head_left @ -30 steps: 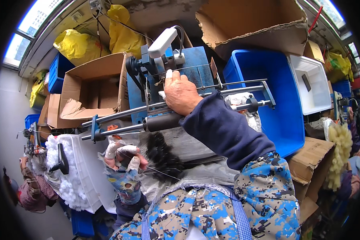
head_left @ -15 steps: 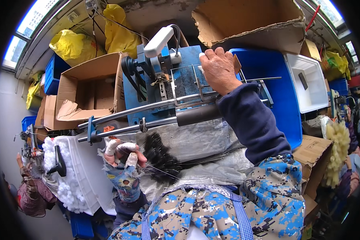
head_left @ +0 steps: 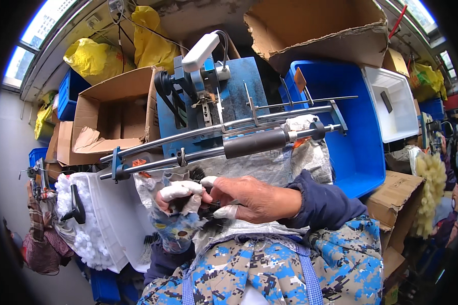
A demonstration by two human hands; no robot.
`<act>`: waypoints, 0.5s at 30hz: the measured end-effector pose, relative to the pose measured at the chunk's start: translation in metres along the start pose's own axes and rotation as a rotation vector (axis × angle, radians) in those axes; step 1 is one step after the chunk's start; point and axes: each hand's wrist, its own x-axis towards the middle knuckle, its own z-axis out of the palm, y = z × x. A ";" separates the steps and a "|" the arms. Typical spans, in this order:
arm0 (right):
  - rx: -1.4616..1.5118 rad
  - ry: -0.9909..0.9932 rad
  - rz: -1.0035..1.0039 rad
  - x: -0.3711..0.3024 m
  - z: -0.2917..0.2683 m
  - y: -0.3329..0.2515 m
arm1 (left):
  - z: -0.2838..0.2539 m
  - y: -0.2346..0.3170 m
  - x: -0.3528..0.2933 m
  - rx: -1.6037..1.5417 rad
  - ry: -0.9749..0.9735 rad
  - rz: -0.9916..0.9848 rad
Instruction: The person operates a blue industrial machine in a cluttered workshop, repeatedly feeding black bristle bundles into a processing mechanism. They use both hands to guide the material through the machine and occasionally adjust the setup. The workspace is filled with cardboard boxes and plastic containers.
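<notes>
Both my hands meet low over my lap, just in front of the machine's long rails. My left hand (head_left: 180, 195), its fingers taped white and its wrist in a tattered patterned sleeve, is closed around thin black-bristled wire brushes (head_left: 213, 207). My right hand (head_left: 257, 199) comes in from the right with taped thumb and fingertip, pinching at the same dark bristles. The fingers hide most of the brushes, so how many are held cannot be made out. Beyond them stands the blue machine (head_left: 244, 81) with two metal rails and a black roller sleeve (head_left: 254, 144).
To the right are a deep blue bin (head_left: 356, 147) and a white tray (head_left: 392, 109). An open cardboard box (head_left: 114, 119) stands left of the machine. A white crate (head_left: 104, 218) of white tufts is at left. Other people work at both edges.
My right hand has left the far side of the machine and come down to my left hand, at the black brushes. My left hand has shifted slightly right.
</notes>
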 end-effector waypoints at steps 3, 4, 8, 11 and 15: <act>0.328 0.031 -0.022 0.012 0.008 0.001 | 0.010 0.007 0.004 0.035 -0.081 0.164; 0.128 0.101 -0.062 0.010 -0.003 0.000 | 0.005 0.006 -0.002 -0.032 0.033 0.058; -0.784 0.432 -0.117 0.015 -0.062 0.002 | -0.027 -0.007 -0.013 0.803 -0.103 -0.322; -1.093 0.594 -0.023 0.052 -0.099 0.032 | -0.035 -0.040 -0.028 1.270 -0.408 -0.008; -1.386 0.582 0.218 0.081 -0.117 0.063 | -0.036 -0.041 -0.019 1.061 -0.401 -0.237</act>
